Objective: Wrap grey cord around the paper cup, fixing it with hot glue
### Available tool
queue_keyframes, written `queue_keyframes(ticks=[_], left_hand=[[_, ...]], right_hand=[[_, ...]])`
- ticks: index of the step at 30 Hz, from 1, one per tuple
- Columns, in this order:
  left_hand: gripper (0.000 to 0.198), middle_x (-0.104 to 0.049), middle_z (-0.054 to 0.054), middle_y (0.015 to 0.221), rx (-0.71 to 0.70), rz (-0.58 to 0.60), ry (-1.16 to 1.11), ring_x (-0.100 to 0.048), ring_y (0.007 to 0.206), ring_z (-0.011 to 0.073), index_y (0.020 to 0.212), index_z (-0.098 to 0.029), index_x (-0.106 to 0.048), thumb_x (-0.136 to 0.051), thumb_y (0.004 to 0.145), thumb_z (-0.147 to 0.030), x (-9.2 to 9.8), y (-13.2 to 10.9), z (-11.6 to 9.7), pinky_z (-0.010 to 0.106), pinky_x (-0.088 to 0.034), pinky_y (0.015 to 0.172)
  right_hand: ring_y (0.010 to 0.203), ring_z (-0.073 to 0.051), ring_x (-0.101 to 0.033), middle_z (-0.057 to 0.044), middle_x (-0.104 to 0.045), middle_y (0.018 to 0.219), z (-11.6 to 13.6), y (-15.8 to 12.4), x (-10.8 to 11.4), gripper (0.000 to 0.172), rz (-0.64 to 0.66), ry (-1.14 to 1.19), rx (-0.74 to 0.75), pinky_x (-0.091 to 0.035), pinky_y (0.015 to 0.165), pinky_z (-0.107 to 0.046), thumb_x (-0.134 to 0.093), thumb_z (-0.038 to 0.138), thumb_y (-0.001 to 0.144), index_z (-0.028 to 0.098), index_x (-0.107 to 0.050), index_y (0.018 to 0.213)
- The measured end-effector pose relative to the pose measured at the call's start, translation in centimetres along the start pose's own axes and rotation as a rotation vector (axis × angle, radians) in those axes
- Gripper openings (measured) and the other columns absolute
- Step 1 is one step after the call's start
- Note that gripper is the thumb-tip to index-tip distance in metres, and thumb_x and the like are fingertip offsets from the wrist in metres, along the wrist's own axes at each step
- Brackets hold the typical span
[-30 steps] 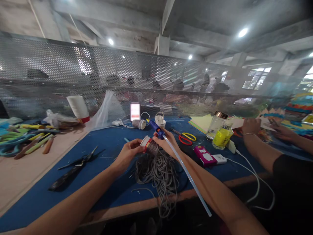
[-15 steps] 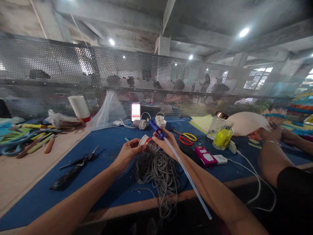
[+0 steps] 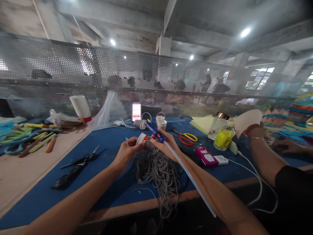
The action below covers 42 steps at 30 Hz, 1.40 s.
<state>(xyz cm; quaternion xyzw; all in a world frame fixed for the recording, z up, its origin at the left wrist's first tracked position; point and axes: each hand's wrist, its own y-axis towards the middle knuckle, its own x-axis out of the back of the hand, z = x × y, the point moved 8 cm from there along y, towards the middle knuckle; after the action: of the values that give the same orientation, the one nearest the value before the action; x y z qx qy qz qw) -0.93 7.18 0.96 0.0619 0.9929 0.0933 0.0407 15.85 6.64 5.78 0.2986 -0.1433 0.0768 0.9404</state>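
Closed round a paper cup is my left hand, at the cup's white and red end. Grey cord is wound around the cup's other part. My right hand grips a blue hot glue gun, and its fingers also reach the cord-wrapped part of the cup. A long clear glue stick sticks out of the gun's back and runs down over my right forearm. Below both hands lies a loose heap of grey cord, which hangs over the table's front edge.
Black scissors lie at left, beside a pile of scissors and pens. Red-yellow scissors, a purple box, jars and a white cable are at right. Behind stand a small basket and a phone. A co-worker's arm holds white paper.
My right hand and the glue gun have shifted slightly down at the cup, and the cup has turned a little. The co-worker at right has raised and tilted the white paper.
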Motion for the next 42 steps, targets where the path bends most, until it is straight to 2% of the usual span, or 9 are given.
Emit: queue_keyframes(ticks=[4,9,12,16,19,24,30,36,42], left_hand=[[0.023,-0.070,0.002,0.076,-0.043,-0.029,0.016,-0.061,0.070,0.0153,0.082,-0.016,-0.067,-0.078,0.070,-0.033,0.4,0.1,-0.4,0.026,-0.044,0.068],[0.026,-0.071,0.002,0.075,-0.091,-0.086,0.045,-0.061,0.069,0.0168,0.082,-0.017,-0.068,-0.079,0.068,-0.035,1.1,0.3,-0.8,0.027,-0.044,0.067],[0.027,-0.073,0.003,0.081,-0.122,-0.119,0.034,-0.063,0.074,0.0181,0.084,-0.016,-0.069,-0.079,0.067,-0.035,1.6,0.5,-1.0,0.028,-0.045,0.072],[0.030,-0.072,0.003,0.082,-0.189,-0.210,0.047,-0.063,0.075,0.0179,0.087,-0.015,-0.069,-0.080,0.066,-0.034,2.6,0.8,-1.4,0.029,-0.046,0.073],[0.031,-0.071,0.003,0.082,-0.233,-0.261,0.066,-0.063,0.075,0.0180,0.087,-0.015,-0.069,-0.080,0.064,-0.034,3.2,1.0,-1.9,0.030,-0.047,0.074],[0.029,-0.072,0.004,0.087,-0.286,-0.275,0.092,-0.064,0.080,0.0189,0.090,-0.014,-0.068,-0.077,0.068,-0.031,3.4,0.9,-2.5,0.031,-0.047,0.079],[0.029,-0.071,0.004,0.088,-0.330,-0.315,0.166,-0.064,0.082,0.0198,0.092,-0.015,-0.068,-0.075,0.070,-0.032,3.6,0.6,-2.9,0.031,-0.048,0.080],[0.027,-0.071,0.003,0.086,-0.337,-0.332,0.180,-0.064,0.080,0.0194,0.091,-0.015,-0.068,-0.075,0.070,-0.031,3.5,0.5,-3.1,0.030,-0.047,0.077],[0.026,-0.071,0.003,0.087,-0.343,-0.329,0.178,-0.063,0.080,0.0189,0.092,-0.015,-0.068,-0.074,0.071,-0.030,3.5,0.4,-3.2,0.030,-0.048,0.078]], right_hand=[[0.072,-0.015,-0.057,-0.002,-0.065,0.081,0.0,-0.1,-0.1,0.027,0.021,-0.035,-0.005,-0.046,0.068,-0.027,-0.065,0.043,0.080,0.017,-0.063,0.090],[0.054,-0.011,-0.051,0.000,-0.063,0.074,-0.9,-0.1,-0.1,0.029,-0.048,0.011,-0.132,-0.043,0.052,-0.024,-0.064,0.048,0.079,0.020,-0.063,0.089],[0.048,-0.010,-0.049,0.000,-0.062,0.073,-0.8,-0.3,-0.6,0.031,-0.001,0.079,-0.151,-0.042,0.047,-0.023,-0.063,0.049,0.080,0.020,-0.063,0.092],[0.049,-0.011,-0.050,0.003,-0.056,0.063,0.1,-0.6,-0.9,0.032,0.061,0.088,-0.120,-0.041,0.049,-0.023,-0.064,0.051,0.080,0.020,-0.064,0.090],[0.052,-0.011,-0.051,0.003,-0.054,0.063,0.6,-0.9,-1.2,0.033,0.109,0.102,-0.105,-0.040,0.049,-0.023,-0.064,0.052,0.080,0.019,-0.063,0.087],[0.061,-0.013,-0.053,0.001,-0.060,0.069,1.2,-1.0,-1.3,0.030,0.118,0.035,-0.037,-0.042,0.056,-0.024,-0.065,0.049,0.080,0.019,-0.064,0.081],[0.067,-0.014,-0.054,0.001,-0.062,0.073,0.6,-1.0,-1.4,0.030,0.137,-0.068,-0.004,-0.041,0.061,-0.025,-0.064,0.048,0.082,0.018,-0.067,0.083],[0.064,-0.013,-0.052,0.002,-0.061,0.071,-0.2,-1.0,-1.3,0.031,0.108,-0.143,-0.013,-0.038,0.058,-0.024,-0.064,0.050,0.081,0.019,-0.065,0.077],[0.061,-0.012,-0.046,0.003,-0.054,0.063,0.1,-1.0,-1.2,0.035,0.086,-0.168,-0.007,-0.036,0.056,-0.023,-0.064,0.053,0.080,0.019,-0.060,0.070]])
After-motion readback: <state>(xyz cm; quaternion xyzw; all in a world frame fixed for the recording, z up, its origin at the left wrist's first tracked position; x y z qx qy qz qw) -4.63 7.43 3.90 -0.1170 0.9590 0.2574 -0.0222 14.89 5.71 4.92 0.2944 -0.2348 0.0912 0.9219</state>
